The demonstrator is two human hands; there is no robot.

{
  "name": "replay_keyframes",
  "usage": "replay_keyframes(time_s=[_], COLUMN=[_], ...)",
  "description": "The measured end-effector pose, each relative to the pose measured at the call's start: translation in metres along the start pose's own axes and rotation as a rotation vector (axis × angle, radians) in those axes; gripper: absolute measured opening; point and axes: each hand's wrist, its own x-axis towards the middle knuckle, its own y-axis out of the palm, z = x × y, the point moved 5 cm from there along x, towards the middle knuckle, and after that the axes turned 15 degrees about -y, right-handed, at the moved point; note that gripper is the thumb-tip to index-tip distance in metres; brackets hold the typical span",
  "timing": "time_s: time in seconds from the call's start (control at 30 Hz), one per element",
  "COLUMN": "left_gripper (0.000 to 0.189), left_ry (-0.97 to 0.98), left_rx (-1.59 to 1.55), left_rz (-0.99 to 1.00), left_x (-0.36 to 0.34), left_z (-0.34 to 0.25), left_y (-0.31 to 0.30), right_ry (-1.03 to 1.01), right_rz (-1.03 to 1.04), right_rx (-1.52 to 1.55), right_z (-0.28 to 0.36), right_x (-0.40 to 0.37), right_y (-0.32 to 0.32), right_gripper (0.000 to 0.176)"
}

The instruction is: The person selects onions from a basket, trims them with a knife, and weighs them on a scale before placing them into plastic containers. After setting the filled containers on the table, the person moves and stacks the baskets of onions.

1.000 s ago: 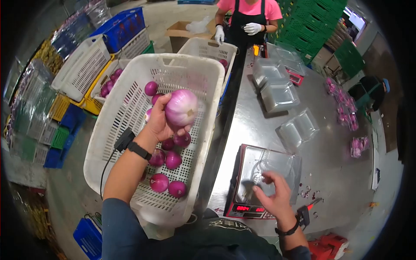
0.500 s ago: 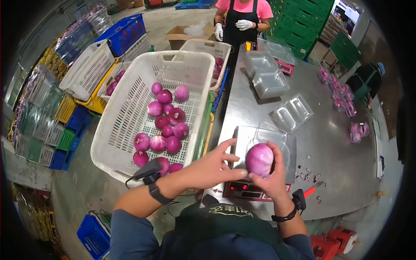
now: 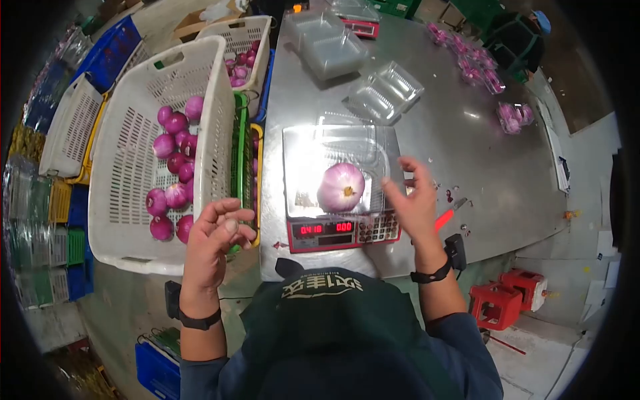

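Note:
A large purple onion rests in a clear plastic tray on the scale, whose red display is lit. My right hand is just right of the onion, fingers apart and holding nothing. To the left, my left hand hovers near the front right edge of the white crate, its fingers loosely curled and apart, with nothing visible in them. Several purple onions lie inside that crate.
Stacked clear containers and an open clear container sit beyond the scale. A knife with a red handle lies at right among onion scraps. Packed onions are farther right, near a person. Red stools stand below.
My right hand has let go of the onion, now on the scale. My left hand has moved left, away from it. The view has shifted, and the display now reads 0.418.

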Motion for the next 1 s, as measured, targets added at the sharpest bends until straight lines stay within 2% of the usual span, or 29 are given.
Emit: replay_keyframes(time_s=[0.1,0.3,0.43,0.53,0.6,0.73,0.77,0.83,0.9,1.0], left_gripper=[0.041,0.039,0.035,0.034,0.037,0.041,0.040,0.036,0.035,0.031], left_ry=[0.003,-0.018,-0.054,-0.031,-0.003,0.085,0.164,0.288,0.325,0.311], left_rx=[-0.012,-0.034,-0.082,-0.029,0.120,0.227,0.286,0.367,0.429,0.532], left_rz=[-0.038,-0.097,-0.076,-0.077,-0.047,-0.045,-0.089,-0.182,-0.326,-0.459], left_x=[0.003,0.008,0.012,0.007,-0.010,-0.047,-0.055,-0.069,-0.071,-0.048], left_z=[0.010,0.023,0.033,0.031,0.009,-0.048,-0.067,-0.110,-0.147,-0.199], left_y=[0.003,0.006,0.007,0.005,0.004,-0.025,-0.039,-0.063,-0.104,-0.162], right_ry=[0.093,0.200,0.205,0.087,-0.036,-0.156,-0.109,-0.153,-0.153,-0.110], right_rz=[-0.067,-0.069,-0.040,-0.016,0.035,0.167,0.233,0.265,0.322,0.292], right_rx=[0.076,0.095,0.092,0.108,0.108,0.008,-0.001,-0.074,-0.175,-0.261], right_z=[-0.033,-0.055,-0.048,-0.028,0.000,0.041,0.045,0.051,0.048,0.049], right_x=[-0.016,-0.036,-0.036,-0.026,-0.018,-0.005,-0.004,-0.003,-0.003,-0.004], right_y=[-0.011,-0.011,-0.008,0.004,0.016,0.048,0.057,0.069,0.081,0.091], right_gripper=[0.044,0.038,0.038,0.038,0.040,0.048,0.057,0.061,0.072,0.077])
